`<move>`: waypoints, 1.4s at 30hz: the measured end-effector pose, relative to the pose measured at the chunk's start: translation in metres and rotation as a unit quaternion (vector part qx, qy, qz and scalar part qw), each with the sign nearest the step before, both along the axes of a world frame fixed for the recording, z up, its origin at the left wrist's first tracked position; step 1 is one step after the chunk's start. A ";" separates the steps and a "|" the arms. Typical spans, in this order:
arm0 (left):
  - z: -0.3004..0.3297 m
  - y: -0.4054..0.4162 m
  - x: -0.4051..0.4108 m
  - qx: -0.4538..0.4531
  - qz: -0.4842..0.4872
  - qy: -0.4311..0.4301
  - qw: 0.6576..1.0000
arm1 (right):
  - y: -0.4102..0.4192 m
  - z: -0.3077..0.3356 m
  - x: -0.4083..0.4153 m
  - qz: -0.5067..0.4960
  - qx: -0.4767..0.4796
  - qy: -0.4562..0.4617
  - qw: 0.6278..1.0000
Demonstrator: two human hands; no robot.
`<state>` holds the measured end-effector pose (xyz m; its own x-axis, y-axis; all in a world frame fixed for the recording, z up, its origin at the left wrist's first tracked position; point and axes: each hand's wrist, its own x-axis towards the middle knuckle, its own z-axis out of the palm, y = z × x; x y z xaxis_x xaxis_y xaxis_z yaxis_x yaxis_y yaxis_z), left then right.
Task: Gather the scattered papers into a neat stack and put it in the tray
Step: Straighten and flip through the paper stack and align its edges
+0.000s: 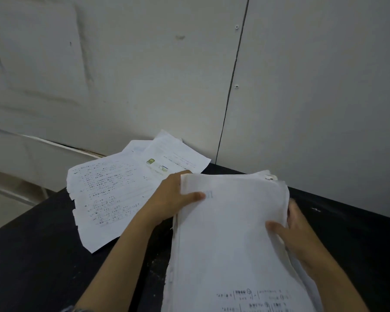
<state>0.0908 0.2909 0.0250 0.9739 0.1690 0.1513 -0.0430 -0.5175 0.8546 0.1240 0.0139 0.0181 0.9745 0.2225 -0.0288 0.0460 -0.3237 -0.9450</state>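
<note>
- Gripped from both sides, lower centre to lower right of the frame: a thick stack of papers (232,239), mostly blank on its top sheet, with a few lines of print near the bottom edge and a faint blue mark near the upper left corner.
- Left hand (173,197) closed on the stack's left edge, thumb lying over the top sheet, remaining fingers hidden behind the paper.
- Right hand (300,235) clamped on the stack's right edge, thumb pressed on the top sheet, fingers wrapped round the side and underneath.
- Edges of the stack uneven: sheets fanned out along the right side and at the upper right corner, left edge ragged.
- Whether the stack's lower part rests on the surface or hangs clear of it: cannot tell.
- Underneath and around: a black table (38,255), with pale specks near the bottom centre.
- To the left of the left forearm, middle of the frame: loose printed sheets (106,197) lying flat and overlapping on the table, the nearest one with torn holes along its left edge.
- Behind those, toward the wall: a sheet with small coloured pictures (173,154), partly covered by the left hand and the stack's top corner.
- Filling the upper frame: a pale panelled wall (313,86), with a dark vertical seam and two small screws right of centre.
</note>
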 end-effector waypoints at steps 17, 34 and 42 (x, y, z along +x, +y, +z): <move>-0.002 0.030 -0.006 -0.064 -0.015 -0.023 0.998 | 0.152 -0.026 0.016 0.048 -0.154 -0.298 0.941; 0.002 0.047 -0.010 0.212 0.002 0.241 0.947 | 0.151 -0.036 0.022 0.006 -0.013 -0.249 0.968; -0.011 0.086 -0.028 0.194 0.364 0.208 0.887 | 0.151 -0.036 0.025 0.009 -0.006 -0.253 0.968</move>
